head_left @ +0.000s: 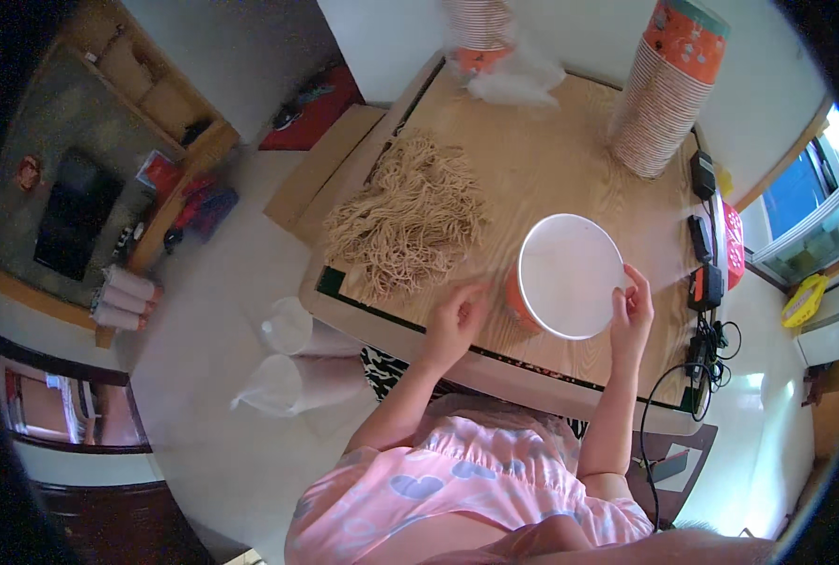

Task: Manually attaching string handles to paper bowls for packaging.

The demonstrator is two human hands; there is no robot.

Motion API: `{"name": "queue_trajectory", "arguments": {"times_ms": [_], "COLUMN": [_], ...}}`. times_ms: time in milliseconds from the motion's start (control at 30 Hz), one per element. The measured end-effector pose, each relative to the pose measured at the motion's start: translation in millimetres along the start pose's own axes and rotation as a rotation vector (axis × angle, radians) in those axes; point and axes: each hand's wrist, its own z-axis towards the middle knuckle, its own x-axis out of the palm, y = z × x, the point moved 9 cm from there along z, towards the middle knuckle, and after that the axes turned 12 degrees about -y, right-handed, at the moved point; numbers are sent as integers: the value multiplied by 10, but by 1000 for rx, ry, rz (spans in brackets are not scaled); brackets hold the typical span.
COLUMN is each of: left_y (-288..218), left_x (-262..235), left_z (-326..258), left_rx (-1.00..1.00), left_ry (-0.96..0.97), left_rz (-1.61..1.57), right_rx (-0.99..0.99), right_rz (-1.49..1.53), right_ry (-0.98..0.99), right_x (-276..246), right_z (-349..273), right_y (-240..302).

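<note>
A large paper bucket [571, 273], white inside with an orange outer wall, is near the front of the wooden table, its mouth tilted toward me. My right hand [633, 306] grips its right rim between thumb and fingers. To the left of the bucket is my left hand [457, 323], slightly blurred, index finger reaching toward the orange wall. I see nothing held in it, and a small gap seems to separate it from the bucket. Beyond my left hand lies a loose heap of tan twisted cords [410, 217] with many looped strands.
A tall stack of nested paper buckets [662, 104] stands at the back right; another stack [480, 33] with clear plastic wrap [518, 75] is at the back left. Black adapters and cables [706, 344] line the right edge. Wrapped white stacks [292, 381] lie on the floor at left.
</note>
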Motion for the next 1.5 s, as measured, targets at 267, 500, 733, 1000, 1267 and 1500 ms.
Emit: {"name": "queue_trajectory", "arguments": {"times_ms": [267, 500, 733, 1000, 1267, 1500], "left_y": [575, 759, 52, -545, -348, -494], "left_x": [-720, -564, -799, -16, -79, -20], "left_z": [594, 904, 848, -427, -875, -727], "left_rx": [40, 56, 207, 123, 56, 55], "left_ry": [-285, -161, -327, 231, 181, 201], "left_rz": [409, 968, 192, 121, 132, 54], "right_rx": [-56, -208, -286, 465, 570, 403], "right_rz": [-86, -159, 93, 372, 401, 376], "right_ry": [30, -211, -47, 485, 663, 731], "right_x": [84, -244, -386, 822, 885, 768], "right_z": [185, -4, -835, -1449, -1599, -1633], "right_y": [29, 370, 685, 6, -147, 165]}}
